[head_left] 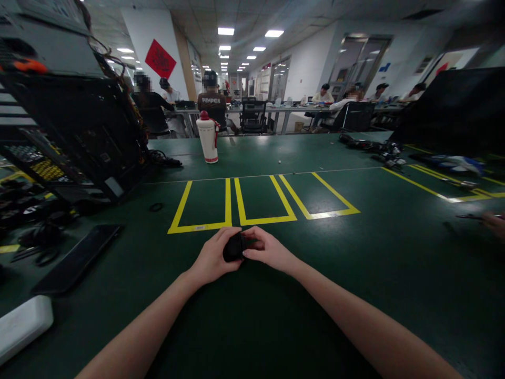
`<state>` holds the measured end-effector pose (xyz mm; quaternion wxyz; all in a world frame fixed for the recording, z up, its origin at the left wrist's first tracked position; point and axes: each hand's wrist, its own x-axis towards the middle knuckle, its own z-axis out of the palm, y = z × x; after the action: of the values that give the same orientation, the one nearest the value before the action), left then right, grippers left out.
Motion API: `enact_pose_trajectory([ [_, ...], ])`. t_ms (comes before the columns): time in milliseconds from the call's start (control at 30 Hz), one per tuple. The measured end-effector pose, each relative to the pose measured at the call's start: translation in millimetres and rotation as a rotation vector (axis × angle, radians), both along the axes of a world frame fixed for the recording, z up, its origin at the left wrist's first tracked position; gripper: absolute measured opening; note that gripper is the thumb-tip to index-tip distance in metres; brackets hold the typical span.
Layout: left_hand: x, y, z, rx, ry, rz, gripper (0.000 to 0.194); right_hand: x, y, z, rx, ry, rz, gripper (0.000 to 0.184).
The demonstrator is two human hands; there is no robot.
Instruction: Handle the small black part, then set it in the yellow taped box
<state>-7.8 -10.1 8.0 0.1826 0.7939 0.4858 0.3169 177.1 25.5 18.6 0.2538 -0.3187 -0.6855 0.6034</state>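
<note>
Left hand (pixel 211 258) cupped a black rounded part (pixel 232 248) just short of 3 yellow tape outlines (pixel 269 221), well inside the bench's (pixel 252 316) far edge; the right hand (pixel 272 252) pinched its side. Uneven finger pressure could have made it slip and roll.

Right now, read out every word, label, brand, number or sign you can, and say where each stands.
"PUMPKIN": back of a seated person's dark top.
Red sign on the pillar: too blurred.
Label on the yellow tape: too small.
Markings on the white bottle: too small.
</note>
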Motion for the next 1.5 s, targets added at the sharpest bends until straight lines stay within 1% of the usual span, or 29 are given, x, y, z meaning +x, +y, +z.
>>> enact_pose_trajectory([
  [100,-0.3,0.4,-1.4,-0.008,0.007,0.010,0.063,-0.3,0.0,0.5,-0.025,0.073,0.011,0.036],
  [200,-0.7,0.0,-0.9,-0.017,0.001,0.003,0.063,-1.7,0.7,-1.9,-0.013,0.092,-0.022,0.030],
  [267,-0.7,-0.3,0.0,-0.019,-0.007,-0.003,0.062,-2.8,1.2,-3.9,0.002,0.083,-0.044,0.029],
  [400,-0.7,-0.6,1.2,-0.021,-0.016,-0.008,0.061,-3.3,1.6,-5.1,0.034,0.017,-0.076,0.037],
  [533,-0.5,-1.4,2.8,-0.021,-0.013,-0.011,0.060,-1.1,2.8,-3.2,0.023,-0.046,-0.034,0.036],
  [667,0.0,-2.0,4.0,-0.011,-0.013,-0.010,0.060,0.0,4.0,-3.9,-0.017,0.058,0.017,0.037],
  [800,0.1,-1.5,3.5,-0.012,-0.015,-0.015,0.061,-1.8,2.8,-5.3,-0.008,0.098,-0.009,0.029],
  [900,0.4,-0.9,3.2,-0.004,-0.017,-0.015,0.060,-3.7,1.2,-4.8,0.036,0.079,-0.046,0.027],
  [1033,1.1,-0.8,3.1,0.006,-0.021,-0.007,0.061,-3.7,1.0,-2.0,0.058,-0.015,-0.077,0.034],
  [1100,1.0,-0.9,3.1,-0.002,-0.020,-0.009,0.061,-2.2,1.6,-0.4,0.045,-0.038,-0.050,0.034],
  [1200,0.6,-0.9,3.0,0.000,-0.015,-0.016,0.062,0.1,2.0,1.1,0.031,0.013,0.013,0.035],
  [1267,0.4,-0.8,3.0,0.003,-0.011,-0.019,0.062,0.4,1.7,1.0,0.025,0.042,0.025,0.035],
  [1367,0.3,-0.7,3.1,-0.006,-0.012,-0.020,0.061,-1.6,0.6,-0.6,0.043,0.052,-0.011,0.030],
  [1500,0.3,-0.8,3.7,-0.014,-0.019,-0.022,0.060,-3.5,-0.8,-0.8,0.061,0.006,-0.070,0.038],
])
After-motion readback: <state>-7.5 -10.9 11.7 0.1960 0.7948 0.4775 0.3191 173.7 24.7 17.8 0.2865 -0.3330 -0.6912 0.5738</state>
